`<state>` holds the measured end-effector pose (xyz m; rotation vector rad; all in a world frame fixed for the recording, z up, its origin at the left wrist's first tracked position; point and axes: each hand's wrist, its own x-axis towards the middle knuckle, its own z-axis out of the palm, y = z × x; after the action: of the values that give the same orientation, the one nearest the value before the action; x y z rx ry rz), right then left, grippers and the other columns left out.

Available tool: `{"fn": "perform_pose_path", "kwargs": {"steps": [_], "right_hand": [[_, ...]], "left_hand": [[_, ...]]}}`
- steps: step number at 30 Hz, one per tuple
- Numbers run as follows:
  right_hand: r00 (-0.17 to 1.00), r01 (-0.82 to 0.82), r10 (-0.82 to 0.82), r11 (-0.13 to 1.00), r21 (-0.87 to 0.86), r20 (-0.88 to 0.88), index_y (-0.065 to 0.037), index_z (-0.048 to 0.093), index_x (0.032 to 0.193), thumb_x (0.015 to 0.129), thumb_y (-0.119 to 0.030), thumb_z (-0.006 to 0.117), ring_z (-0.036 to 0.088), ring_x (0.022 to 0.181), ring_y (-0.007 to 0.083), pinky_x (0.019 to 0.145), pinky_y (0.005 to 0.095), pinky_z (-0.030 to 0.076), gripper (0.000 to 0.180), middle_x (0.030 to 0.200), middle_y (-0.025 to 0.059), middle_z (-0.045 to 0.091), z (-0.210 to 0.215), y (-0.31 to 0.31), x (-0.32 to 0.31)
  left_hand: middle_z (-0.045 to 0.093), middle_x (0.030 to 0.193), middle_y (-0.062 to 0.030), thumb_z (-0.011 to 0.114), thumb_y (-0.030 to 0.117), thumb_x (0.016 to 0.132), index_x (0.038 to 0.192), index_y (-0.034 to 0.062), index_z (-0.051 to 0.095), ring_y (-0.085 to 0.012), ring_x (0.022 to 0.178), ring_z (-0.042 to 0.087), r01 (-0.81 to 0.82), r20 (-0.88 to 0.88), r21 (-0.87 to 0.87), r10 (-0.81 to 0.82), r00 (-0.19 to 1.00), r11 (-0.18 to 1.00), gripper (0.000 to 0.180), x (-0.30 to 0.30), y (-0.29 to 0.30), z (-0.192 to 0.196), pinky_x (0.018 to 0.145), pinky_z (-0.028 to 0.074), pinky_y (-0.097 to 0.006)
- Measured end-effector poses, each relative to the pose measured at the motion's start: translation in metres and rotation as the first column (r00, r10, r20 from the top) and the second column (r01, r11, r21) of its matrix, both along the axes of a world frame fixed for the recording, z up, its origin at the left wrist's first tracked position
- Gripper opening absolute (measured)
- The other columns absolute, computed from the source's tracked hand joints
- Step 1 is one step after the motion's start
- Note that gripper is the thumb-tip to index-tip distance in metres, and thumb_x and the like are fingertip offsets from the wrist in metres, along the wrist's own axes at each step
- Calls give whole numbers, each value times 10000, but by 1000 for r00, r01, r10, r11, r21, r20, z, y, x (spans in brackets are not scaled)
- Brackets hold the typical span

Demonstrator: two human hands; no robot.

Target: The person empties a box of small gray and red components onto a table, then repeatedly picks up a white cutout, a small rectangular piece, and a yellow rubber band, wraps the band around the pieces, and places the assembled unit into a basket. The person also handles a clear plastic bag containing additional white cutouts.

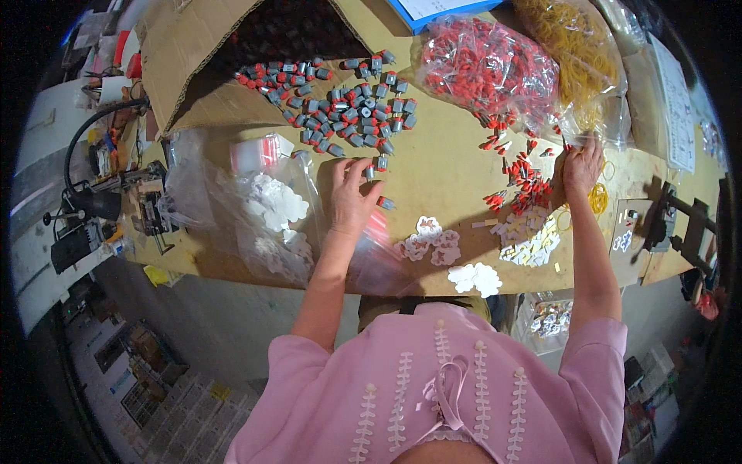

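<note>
My left hand reaches over the table with thumb and fingers apart. A small grey motor with a red end lies at its fingertips, and another motor is beside the thumb. A pile of such motors spreads just beyond. On the right, my right hand has its fingers stretched out at the edge of the bag of yellow rubber bands. Small red pieces lie scattered to its left. A larger clear bag of red pieces stands above them.
A cardboard box opens behind the motors. Clear bags with white flower-shaped cards lie at left. More cards and small pale strips are near the front edge. A black lamp stands far left, a dark clamp-like fixture right.
</note>
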<state>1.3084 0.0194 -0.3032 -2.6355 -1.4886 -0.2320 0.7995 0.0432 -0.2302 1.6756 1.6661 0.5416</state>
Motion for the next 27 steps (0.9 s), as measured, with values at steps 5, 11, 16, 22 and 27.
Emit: {"fn": "perform_pose_path", "kwargs": {"steps": [5,11,16,22,27], "right_hand": [[1000,16,-16,1000,15,6,-111,450,1529,1004,-292,479,409,1449,332,1211,448,295,556,1536,140,492,-9,-3,8],[999,34,-34,999,-4,-8,-124,445,1534,1003,-300,482,402,1457,328,1217,446,288,560,1545,128,486,-5,-1,3],[999,53,-53,998,-21,-11,-123,447,1531,999,-307,487,402,1455,332,1221,450,283,564,1547,125,482,-1,1,0],[999,34,-34,999,-3,4,-120,468,1515,1007,-307,479,412,1447,334,1212,452,295,541,1537,128,493,-3,0,0],[998,52,-51,998,33,-34,-119,480,1507,1011,-319,479,426,1436,335,1205,453,302,535,1517,131,513,-1,1,-3]], "left_hand": [[565,1193,-150,798,143,827,1193,80,622,-362,1084,617,239,-269,17,-225,936,971,410,7,-19,-1,882,534,-459],[554,1195,-158,776,139,855,1235,82,625,-369,1056,602,127,-101,156,-112,988,980,412,40,9,15,879,519,-470],[553,1225,-158,753,131,886,1263,112,624,-364,1081,612,190,-212,200,-147,966,961,399,41,23,-7,877,524,-466],[550,1178,-154,781,92,842,1235,115,612,-355,1062,612,278,-120,140,-263,957,950,428,63,-15,-21,880,530,-463],[518,1222,-184,779,111,856,1245,118,607,-364,1051,618,207,130,72,-215,968,976,425,92,19,8,862,538,-476]]}}
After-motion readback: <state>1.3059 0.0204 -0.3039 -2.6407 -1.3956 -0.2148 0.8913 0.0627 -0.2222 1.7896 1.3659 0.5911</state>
